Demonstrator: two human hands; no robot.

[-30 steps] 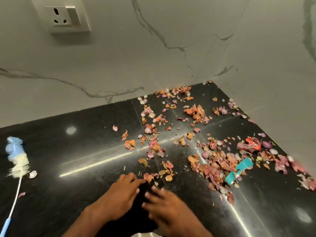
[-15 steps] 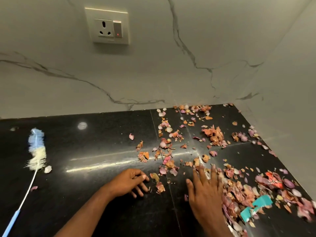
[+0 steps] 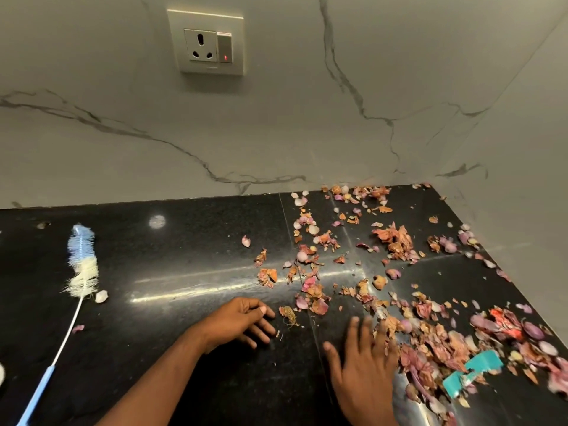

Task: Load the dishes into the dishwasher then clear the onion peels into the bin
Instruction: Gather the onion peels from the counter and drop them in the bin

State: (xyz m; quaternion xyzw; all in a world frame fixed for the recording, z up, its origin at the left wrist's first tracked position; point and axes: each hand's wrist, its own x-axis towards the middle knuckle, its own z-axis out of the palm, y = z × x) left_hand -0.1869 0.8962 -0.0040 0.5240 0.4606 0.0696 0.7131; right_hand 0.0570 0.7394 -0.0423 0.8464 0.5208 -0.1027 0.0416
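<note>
Keep your right hand (image 3: 362,370) flat, fingers spread, and rake the onion peels (image 3: 430,339) from the right of the countertop (image 3: 184,302) towards your left hand (image 3: 242,322), which rests loosely curled, holding nothing. Neither hand has shifted much in the last half second; the view sits slightly lower.

Both hands, left hand (image 3: 242,322) and right hand (image 3: 364,372), lie flat on the black counter (image 3: 172,342) beside scattered onion peels (image 3: 430,336).
</note>
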